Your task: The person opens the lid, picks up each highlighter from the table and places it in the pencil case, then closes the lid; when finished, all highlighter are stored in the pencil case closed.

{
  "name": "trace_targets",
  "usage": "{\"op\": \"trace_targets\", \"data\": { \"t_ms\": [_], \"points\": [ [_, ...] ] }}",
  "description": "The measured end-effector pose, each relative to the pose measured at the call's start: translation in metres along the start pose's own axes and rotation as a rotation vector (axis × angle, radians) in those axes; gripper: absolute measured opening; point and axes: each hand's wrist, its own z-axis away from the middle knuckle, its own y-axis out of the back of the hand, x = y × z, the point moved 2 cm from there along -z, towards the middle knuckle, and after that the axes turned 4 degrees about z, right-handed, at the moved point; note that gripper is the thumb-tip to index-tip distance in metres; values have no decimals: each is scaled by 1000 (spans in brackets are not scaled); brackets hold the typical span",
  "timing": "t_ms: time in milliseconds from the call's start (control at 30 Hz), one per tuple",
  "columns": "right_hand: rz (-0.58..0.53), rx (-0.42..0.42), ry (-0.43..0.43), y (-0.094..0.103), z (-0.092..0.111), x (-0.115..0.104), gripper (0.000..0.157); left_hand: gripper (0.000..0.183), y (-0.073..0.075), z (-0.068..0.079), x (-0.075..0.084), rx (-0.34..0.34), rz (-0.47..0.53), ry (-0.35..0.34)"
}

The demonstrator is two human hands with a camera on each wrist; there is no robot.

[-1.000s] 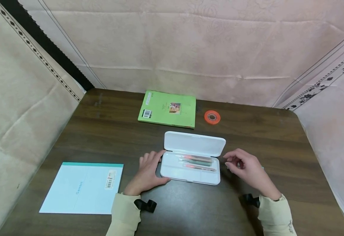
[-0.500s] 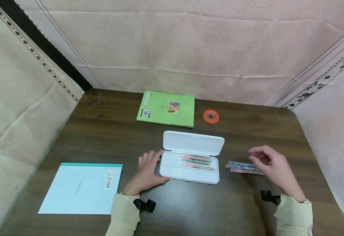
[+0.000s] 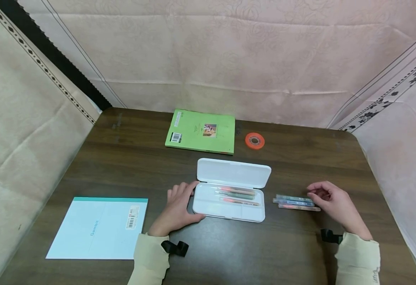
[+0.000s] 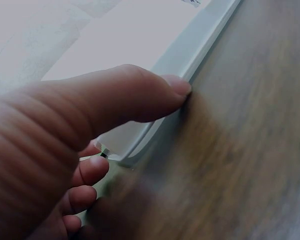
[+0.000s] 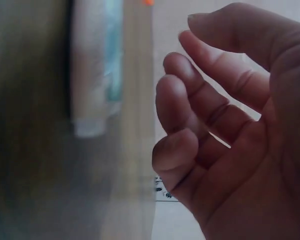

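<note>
A white pencil case (image 3: 206,202) lies on the table with its lid (image 3: 234,173) tipped back. Inside it are several slim pens (image 3: 238,195), green and pinkish ones among them. My left hand (image 3: 177,209) grips the case's left end, thumb on the front edge and fingers round toward the hinge side; the left wrist view shows the thumb pressed to the rim. To the right of the case, several clear-barrelled pens (image 3: 293,202) in blue and pink lie side by side. At their right ends is my right hand (image 3: 330,200), loosely curled and holding nothing.
A green book (image 3: 202,132) lies at the back of the table, with an orange ring-shaped roll (image 3: 255,141) to its right. On the left lies a light blue notebook (image 3: 97,229). Patterned cloth (image 3: 208,59) hangs behind and at both sides of the table.
My right hand has moved right, away from the case, uncovering the pens on the table, and has shifted slightly further right since. The left hand keeps its place on the case.
</note>
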Motion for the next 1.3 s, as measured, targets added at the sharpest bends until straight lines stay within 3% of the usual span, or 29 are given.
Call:
{"op": "trace_targets", "data": {
  "t_ms": [267, 833, 1300],
  "points": [
    [120, -93, -82, -8, -2, 15, 18, 93, -1, -1, -1, 1, -2, -6],
    [116, -148, -35, -8, -3, 18, 13, 94, 0, 0, 0, 1, -8, 2],
    [116, -185, -55, -9, -9, 21, 13, 94, -1, 0, -1, -3, -16, 7]
  ]
}}
